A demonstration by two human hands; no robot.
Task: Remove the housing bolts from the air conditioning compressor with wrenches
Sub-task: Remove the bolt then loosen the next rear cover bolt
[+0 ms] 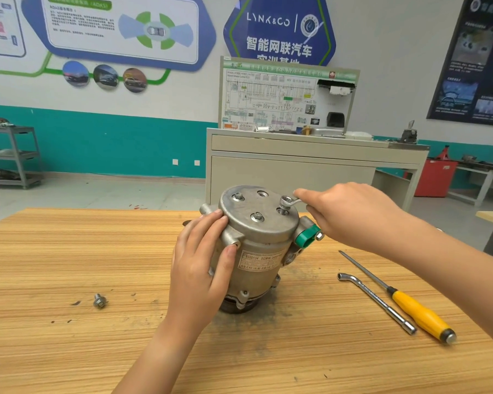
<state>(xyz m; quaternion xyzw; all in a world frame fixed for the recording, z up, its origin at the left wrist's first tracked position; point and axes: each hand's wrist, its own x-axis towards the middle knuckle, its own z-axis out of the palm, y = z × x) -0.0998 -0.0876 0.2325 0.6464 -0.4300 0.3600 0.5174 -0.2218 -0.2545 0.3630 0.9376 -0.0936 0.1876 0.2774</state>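
Compressor [256,245] braced at 9 o'clock by flat-fingered left hand [202,265] against torque; right hand [350,214] grips wrench [289,201] on 2 o'clock bolt [282,211].

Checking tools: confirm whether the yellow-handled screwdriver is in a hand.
No, the screwdriver lies on the table while the right hand holds a wrench.

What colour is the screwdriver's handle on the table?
Yellow, with a black collar and a metal end cap; the screwdriver shows best in the head view.
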